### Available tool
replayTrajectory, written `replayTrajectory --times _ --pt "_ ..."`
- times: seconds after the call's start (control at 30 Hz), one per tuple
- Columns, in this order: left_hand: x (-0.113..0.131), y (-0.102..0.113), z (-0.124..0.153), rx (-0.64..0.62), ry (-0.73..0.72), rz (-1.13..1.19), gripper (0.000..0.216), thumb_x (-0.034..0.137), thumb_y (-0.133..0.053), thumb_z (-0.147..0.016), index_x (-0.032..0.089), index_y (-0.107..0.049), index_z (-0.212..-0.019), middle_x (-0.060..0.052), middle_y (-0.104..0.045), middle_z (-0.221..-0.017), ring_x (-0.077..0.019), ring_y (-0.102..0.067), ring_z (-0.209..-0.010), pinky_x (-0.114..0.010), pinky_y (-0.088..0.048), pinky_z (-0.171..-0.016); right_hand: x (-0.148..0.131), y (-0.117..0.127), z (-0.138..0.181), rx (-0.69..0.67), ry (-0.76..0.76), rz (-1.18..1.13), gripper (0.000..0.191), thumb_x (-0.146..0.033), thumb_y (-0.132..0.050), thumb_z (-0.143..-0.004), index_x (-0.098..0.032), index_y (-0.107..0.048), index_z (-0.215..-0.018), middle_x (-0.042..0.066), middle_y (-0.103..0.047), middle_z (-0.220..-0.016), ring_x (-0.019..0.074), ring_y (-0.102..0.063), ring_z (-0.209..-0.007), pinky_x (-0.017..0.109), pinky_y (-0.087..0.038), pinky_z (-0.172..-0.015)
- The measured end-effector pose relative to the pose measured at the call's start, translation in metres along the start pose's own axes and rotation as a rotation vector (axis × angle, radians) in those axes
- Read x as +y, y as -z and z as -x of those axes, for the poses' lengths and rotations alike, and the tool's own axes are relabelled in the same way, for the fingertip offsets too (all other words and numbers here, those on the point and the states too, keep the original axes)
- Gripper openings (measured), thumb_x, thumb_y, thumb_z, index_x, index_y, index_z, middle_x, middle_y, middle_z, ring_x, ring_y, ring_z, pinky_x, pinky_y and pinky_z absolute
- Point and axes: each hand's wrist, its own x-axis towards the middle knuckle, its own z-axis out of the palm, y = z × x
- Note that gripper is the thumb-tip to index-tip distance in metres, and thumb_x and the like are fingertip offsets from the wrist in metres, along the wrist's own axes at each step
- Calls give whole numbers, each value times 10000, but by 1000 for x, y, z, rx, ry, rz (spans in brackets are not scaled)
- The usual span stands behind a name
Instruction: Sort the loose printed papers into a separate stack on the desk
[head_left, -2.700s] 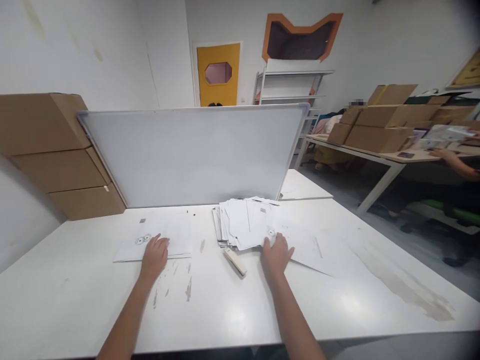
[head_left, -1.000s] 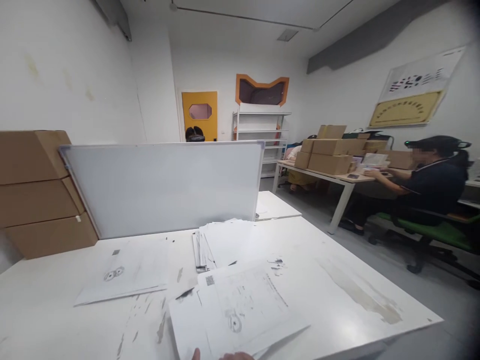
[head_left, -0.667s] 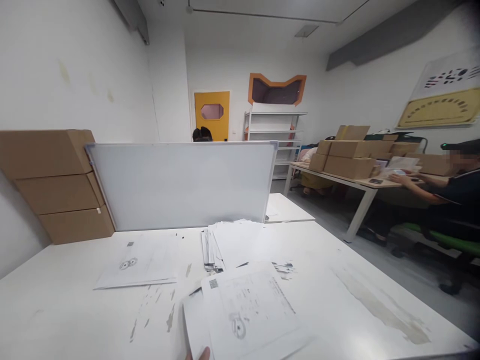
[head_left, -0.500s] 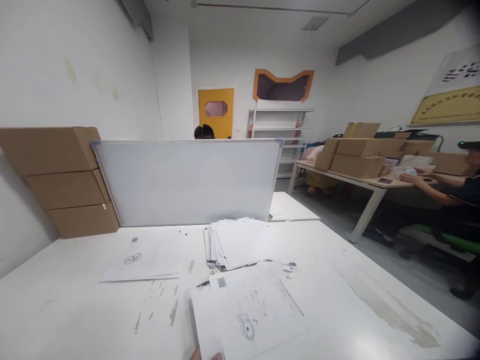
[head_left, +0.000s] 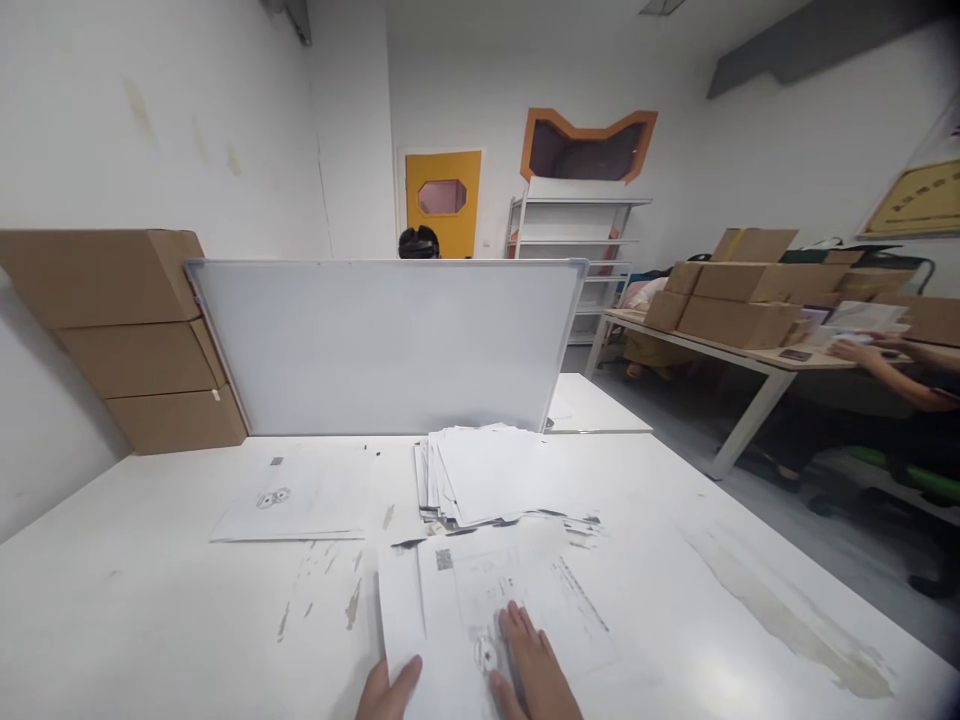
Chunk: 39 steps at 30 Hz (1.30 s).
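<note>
My left hand (head_left: 384, 692) comes in at the bottom edge and grips the left edge of a white paper sheet (head_left: 402, 600), thumb on top. A printed sheet (head_left: 465, 585) with a square code and a round stamp lies partly over that white one. My right hand (head_left: 536, 668) rests on the printed sheet beside the stamp, fingers stretched out and holding nothing. Just beyond, a loose stack of paper (head_left: 495, 475) sits on the white table (head_left: 225, 620). To the left lies another printed sheet (head_left: 300, 495) with stamp marks, on top of further paper.
A whiteboard (head_left: 390, 345) stands upright along the far table edge. Cardboard boxes (head_left: 172, 420) are stacked at its left. On the right, another table (head_left: 690, 340) carries cardboard boxes (head_left: 739, 320), and a person's hands (head_left: 855, 350) work there. A head (head_left: 418, 243) shows above the whiteboard.
My right hand has come into view and now lies on the printed sheet. More of my left hand shows at the sheet's left edge. The camera view has shifted slightly.
</note>
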Motion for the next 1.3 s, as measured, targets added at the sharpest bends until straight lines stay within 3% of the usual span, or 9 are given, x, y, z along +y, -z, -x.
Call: replayTrajectory --times 0.17,0.27,0.4,0.47,0.57,0.73,0.93,1.1,1.3 --pt "8 -7 6 -124 -137 -149 524 563 -747 -588 120 -702 -863 -184 -710 -1037 -361 -616 -1075 -430 -463 -967 -34 -17 8 61 -51 -297 514 -444 -398 -921 -245 -449 -1392 36 -393 -1474 262 -306 -1381 443 -265 -1137" --pt "19 -6 18 -38 -254 -222 516 610 -678 -647 140 -712 -858 -159 -707 -1061 -357 -576 -1135 -448 -379 -1050 -43 14 -4 216 -226 -426 546 -500 -394 -915 -263 -411 -1408 15 -349 -1505 248 -262 -1403 421 -254 -1143" --pt "38 12 22 -9 -247 -203 574 647 -646 -667 157 -705 -961 -134 -717 -1037 -353 -592 -1112 -457 -419 -1015 -24 78 -30 521 -418 -520 844 -560 -597 -776 -265 -232 -1477 46 -210 -1560 306 -185 -1421 475 -239 -1134" --pt "45 24 16 -69 -232 -172 608 654 -671 -639 153 -698 -982 -135 -721 -1024 -353 -622 -1058 -450 -479 -950 -9 96 -36 461 -419 -658 832 -560 -688 -686 -234 -404 -1398 98 -391 -1477 341 -338 -1353 469 -340 -1075" --pt "46 36 3 -21 -302 -88 641 658 -728 -559 156 -688 -956 -133 -731 -968 -346 -657 -974 -415 -544 -841 9 92 -33 221 -422 -876 575 -554 -766 -585 -182 -698 -1019 128 -700 -1096 359 -597 -1087 452 -465 -937" --pt "41 34 -11 168 -544 0 501 549 -755 -615 183 -646 -940 -96 -727 -914 -286 -686 -879 -340 -570 -738 16 64 -25 217 -489 -1002 491 -536 -829 -474 -188 -736 -808 102 -744 -867 351 -655 -906 446 -509 -813" --pt "73 32 -29 320 -900 -17 497 565 -747 -620 190 -599 -911 -71 -710 -828 -236 -686 -801 -338 -561 -728 1 100 -42 293 -358 -960 452 -472 -812 -550 -208 -697 -898 78 -712 -853 293 -635 -867 387 -506 -762" --pt "68 31 -29 99 -681 -128 478 564 -679 -709 161 -635 -961 -95 -713 -888 -262 -668 -881 -349 -532 -788 2 95 -41 192 -372 -841 408 -533 -767 -570 -204 -681 -796 52 -681 -767 264 -612 -790 370 -490 -745" --pt "65 19 -20 118 -584 -94 461 579 -648 -726 173 -638 -943 -91 -700 -927 -289 -622 -997 -357 -482 -894 -8 88 -41 231 -359 -863 425 -548 -718 -637 -220 -678 -905 75 -693 -946 287 -599 -971 390 -462 -870"
